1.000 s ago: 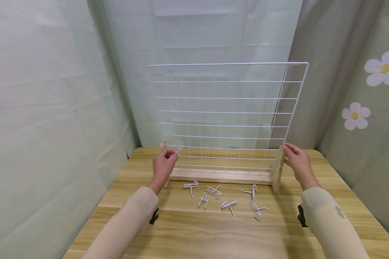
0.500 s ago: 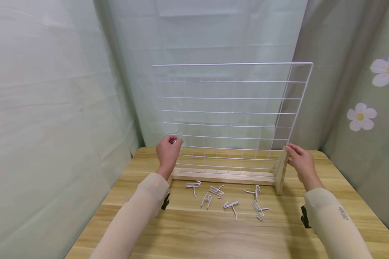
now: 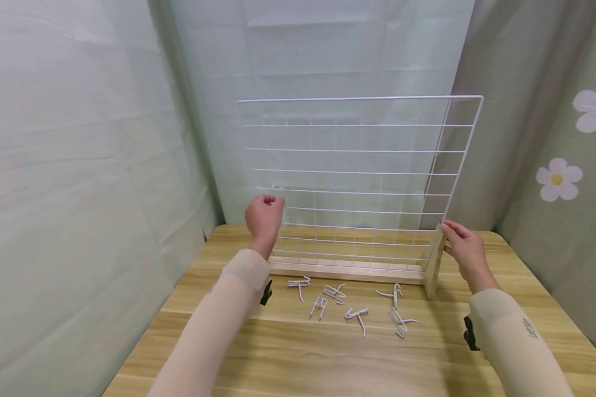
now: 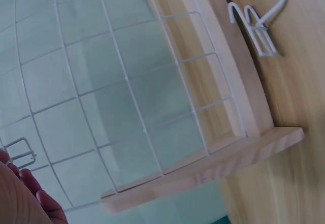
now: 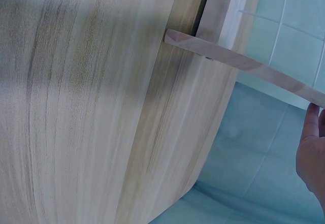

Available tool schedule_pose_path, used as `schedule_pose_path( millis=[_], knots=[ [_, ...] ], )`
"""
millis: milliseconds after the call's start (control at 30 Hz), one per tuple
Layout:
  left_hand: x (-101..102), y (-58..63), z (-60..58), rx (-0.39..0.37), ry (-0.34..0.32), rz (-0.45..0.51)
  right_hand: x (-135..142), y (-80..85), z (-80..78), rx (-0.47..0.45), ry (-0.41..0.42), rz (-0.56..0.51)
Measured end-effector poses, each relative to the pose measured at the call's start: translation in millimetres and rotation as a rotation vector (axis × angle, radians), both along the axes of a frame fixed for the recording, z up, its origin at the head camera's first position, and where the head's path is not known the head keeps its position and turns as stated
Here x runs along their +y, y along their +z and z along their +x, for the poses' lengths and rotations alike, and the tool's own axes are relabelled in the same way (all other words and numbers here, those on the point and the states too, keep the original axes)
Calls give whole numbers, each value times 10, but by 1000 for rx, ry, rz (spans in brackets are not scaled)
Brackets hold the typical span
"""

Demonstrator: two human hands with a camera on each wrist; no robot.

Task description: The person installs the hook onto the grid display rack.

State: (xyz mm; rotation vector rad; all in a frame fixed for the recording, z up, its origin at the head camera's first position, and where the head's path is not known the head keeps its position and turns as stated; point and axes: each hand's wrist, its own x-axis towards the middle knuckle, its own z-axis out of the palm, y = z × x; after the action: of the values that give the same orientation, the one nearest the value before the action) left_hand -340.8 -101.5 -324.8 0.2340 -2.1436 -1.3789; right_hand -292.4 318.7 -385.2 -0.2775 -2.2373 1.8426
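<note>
Left hand [image 3: 265,216] pinches hook [image 4: 33,156] at left of wire grid [image 3: 360,172]; right hand [image 3: 467,252] grips stand [image 3: 347,272]. Misaligned seating could let the hook drop.

White on the grid [image 3: 360,98], pale wood for the stand [image 3: 347,272] beneath it! White again, the hooks [image 3: 357,314] before it, over a streaky yellow-brown table [image 3: 298,355]. Right of the grid, yellow-centred white flowers [image 3: 559,180] on grey-green cloth [image 3: 571,242]; beige sleeves [image 3: 514,331] in front.
</note>
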Motion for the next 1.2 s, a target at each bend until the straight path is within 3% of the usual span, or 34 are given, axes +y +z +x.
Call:
schedule_pose_path(
  millis=[200,600,867,1200],
  knots=[
    [39,77,-19,-59,35,-33,15,0,-2,6,1,-3],
    [80,149,28,-125,28,-61,19,-11,7,20,-7,-9],
    [81,79,33,-94,15,-127,12,-24,1,-6,-17,-8],
    [67,-101,41,-40,-15,-179,11,-12,16,-9,-20,-18]
  ],
)
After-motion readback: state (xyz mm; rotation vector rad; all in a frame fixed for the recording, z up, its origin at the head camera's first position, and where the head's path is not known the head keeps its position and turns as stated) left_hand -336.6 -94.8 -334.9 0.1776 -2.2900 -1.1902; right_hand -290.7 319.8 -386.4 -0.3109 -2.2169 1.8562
